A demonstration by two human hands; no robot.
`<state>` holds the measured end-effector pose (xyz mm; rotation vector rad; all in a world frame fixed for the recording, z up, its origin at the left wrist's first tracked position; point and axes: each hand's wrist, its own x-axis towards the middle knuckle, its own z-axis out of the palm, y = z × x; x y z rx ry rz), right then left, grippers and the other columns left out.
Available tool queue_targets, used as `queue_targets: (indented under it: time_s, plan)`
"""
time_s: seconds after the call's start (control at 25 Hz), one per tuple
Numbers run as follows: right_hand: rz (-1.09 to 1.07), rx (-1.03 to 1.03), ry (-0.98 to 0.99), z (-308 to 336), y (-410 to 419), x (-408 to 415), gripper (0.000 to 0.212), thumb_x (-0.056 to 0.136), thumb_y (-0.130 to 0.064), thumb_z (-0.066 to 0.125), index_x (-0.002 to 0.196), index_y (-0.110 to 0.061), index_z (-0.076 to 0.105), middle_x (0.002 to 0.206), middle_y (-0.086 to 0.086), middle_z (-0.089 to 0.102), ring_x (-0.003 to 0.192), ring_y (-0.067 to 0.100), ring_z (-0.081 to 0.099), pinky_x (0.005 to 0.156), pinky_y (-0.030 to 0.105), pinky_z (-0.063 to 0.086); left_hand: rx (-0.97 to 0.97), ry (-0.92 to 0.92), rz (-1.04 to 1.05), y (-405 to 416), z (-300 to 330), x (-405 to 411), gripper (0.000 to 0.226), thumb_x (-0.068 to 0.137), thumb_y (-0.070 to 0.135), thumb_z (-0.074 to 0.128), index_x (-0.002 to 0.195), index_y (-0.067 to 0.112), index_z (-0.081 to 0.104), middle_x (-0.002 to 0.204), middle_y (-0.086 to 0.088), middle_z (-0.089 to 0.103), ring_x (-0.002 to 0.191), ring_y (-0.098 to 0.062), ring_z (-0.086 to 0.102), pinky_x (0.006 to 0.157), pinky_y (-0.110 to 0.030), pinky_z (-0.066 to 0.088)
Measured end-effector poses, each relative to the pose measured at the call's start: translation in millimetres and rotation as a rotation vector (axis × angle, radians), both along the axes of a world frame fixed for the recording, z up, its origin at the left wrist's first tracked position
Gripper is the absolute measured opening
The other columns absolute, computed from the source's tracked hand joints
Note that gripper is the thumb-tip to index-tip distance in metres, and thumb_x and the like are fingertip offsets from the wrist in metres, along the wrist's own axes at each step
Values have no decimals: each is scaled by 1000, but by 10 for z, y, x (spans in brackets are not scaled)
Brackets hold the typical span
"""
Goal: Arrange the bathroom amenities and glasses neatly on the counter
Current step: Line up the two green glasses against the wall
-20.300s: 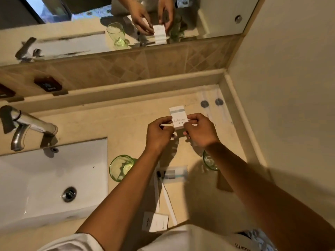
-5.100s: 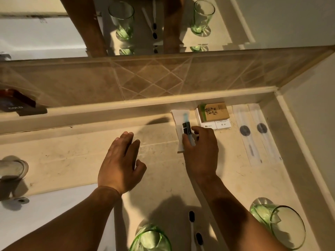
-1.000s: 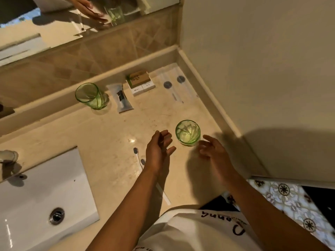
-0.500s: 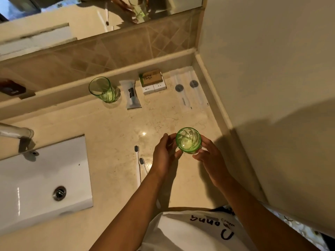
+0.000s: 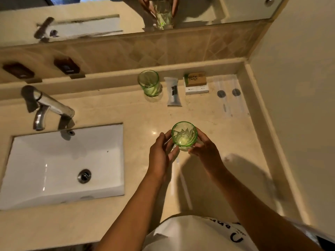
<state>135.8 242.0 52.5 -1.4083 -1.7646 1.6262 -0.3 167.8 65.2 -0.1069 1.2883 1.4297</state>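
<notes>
I hold a green glass (image 5: 184, 135) above the middle of the counter (image 5: 108, 109), my left hand (image 5: 162, 153) on its left side and my right hand (image 5: 205, 151) on its right. A second green glass (image 5: 149, 83) stands upright at the back ledge. To its right lie a clear sachet with a dark item (image 5: 173, 91), a brown box stacked on white boxes (image 5: 196, 83), and two long clear packets with round grey caps (image 5: 228, 96). White toothbrush handles (image 5: 184, 185) lie on the counter under my arms, heads hidden.
A white rectangular sink (image 5: 63, 165) with a chrome tap (image 5: 47, 105) fills the left side. Two dark dispensers (image 5: 67, 66) hang on the tiled backsplash under the mirror (image 5: 126, 19). The wall (image 5: 299, 105) bounds the counter on the right.
Both hands closed around the near green glass and lifted it slightly off the counter. The camera view swung left, bringing the sink and tap into view.
</notes>
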Motion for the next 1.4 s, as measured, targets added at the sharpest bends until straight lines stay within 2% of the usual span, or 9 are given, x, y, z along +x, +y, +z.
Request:
queue_targets:
  time_s: [0.16, 0.44, 0.64, 0.88, 1.08, 1.16, 1.24, 1.32, 1.4]
  plan:
    - [42, -80, 214, -51, -279, -870, 52, 88, 22, 45, 125, -11, 59, 100, -12, 70, 93, 6, 61, 74, 16, 50, 3, 61, 48, -301, -84, -811, 42, 107, 42, 37, 123, 18, 67, 124, 2, 73, 125, -12, 63, 111, -44, 48]
    - [-21, -164, 175, -79, -336, -1866, 46, 87, 5, 64, 114, -32, 64, 102, -16, 73, 97, 8, 66, 80, 21, 57, 21, 97, 72, -388, -15, -1686, 36, 108, 36, 37, 119, 19, 67, 110, 11, 78, 111, -7, 69, 109, -42, 48]
    - [-114, -175, 170, -121, -180, -2126, 47, 87, 7, 66, 129, -13, 58, 108, -6, 68, 84, -9, 68, 63, 9, 51, -7, 111, 132, -232, -58, -1868, 27, 96, 36, 54, 114, 21, 68, 125, 0, 70, 127, -17, 59, 111, -47, 46]
    - [-246, -441, 339, -195, 107, -2381, 43, 85, -1, 66, 119, -27, 64, 106, -1, 72, 91, 23, 69, 64, 34, 51, 54, 292, 132, 86, -231, -2075, 31, 103, 5, 45, 119, 24, 63, 140, -7, 60, 136, -23, 52, 112, -51, 45]
    - [-287, -459, 359, -269, 361, -2747, 42, 79, -8, 69, 115, -28, 63, 108, 3, 72, 96, 28, 64, 68, 39, 41, -30, 591, 14, 335, -424, -2398, 45, 97, -2, 60, 140, 10, 54, 141, -11, 58, 132, -24, 56, 88, -15, 55]
    - [-314, -462, 359, -313, 460, -2898, 47, 72, -13, 70, 115, -30, 63, 111, 6, 72, 96, 27, 63, 68, 40, 39, -65, 730, -19, 431, -451, -2513, 51, 93, 4, 69, 141, 9, 53, 139, -8, 60, 130, -21, 58, 94, -12, 53]
    - [-307, -456, 368, -299, 492, -2954, 52, 70, -13, 68, 118, -30, 62, 115, 3, 72, 99, 25, 63, 70, 43, 37, 10, 604, 44, 477, -364, -2571, 56, 85, 22, 76, 137, 11, 57, 137, -6, 62, 129, -22, 59, 101, -21, 52]
    - [-298, -459, 387, -318, 543, -3021, 54, 72, -12, 67, 122, -31, 61, 116, 0, 73, 103, 24, 64, 72, 44, 36, 74, 255, 204, 587, -312, -2654, 71, 69, 42, 74, 130, 10, 61, 135, -11, 63, 127, -24, 61, 106, -36, 51]
    - [-287, -468, 393, -322, 580, -3057, 56, 72, -12, 67, 123, -32, 60, 118, -2, 73, 108, 26, 64, 71, 44, 36, 84, 126, 298, 680, -306, -2709, 52, 79, 38, 68, 121, 9, 65, 135, -13, 63, 130, -24, 59, 108, -42, 49]
